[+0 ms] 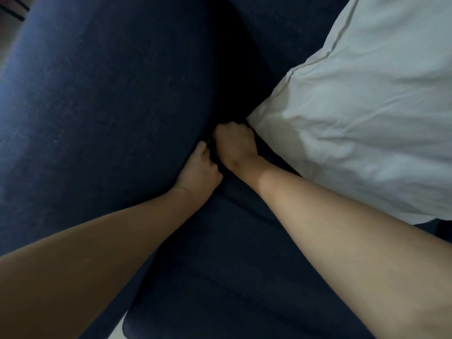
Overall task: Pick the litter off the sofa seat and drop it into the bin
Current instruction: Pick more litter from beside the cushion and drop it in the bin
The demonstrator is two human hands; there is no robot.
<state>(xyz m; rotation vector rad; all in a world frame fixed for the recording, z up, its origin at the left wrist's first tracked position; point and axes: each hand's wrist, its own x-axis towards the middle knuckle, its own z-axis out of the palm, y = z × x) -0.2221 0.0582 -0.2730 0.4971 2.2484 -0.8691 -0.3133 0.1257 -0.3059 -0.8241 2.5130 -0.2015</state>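
Both my hands reach into the dark crevice where the navy sofa seat (220, 277) meets the padded arm (97, 99). My left hand (199, 167) is curled with its fingertips pressed into the gap. My right hand (234, 145) is bunched into a loose fist just above it, knuckles against the corner of a white pillow (362, 123). The fingers of both hands are hidden in shadow, so I cannot see any litter in them. No bin is in view.
The white pillow covers the right side of the seat and leans on the sofa back (281, 28). A sliver of pale floor (119, 324) shows at the seat's front edge, and a strip of floor (9, 18) at the top left.
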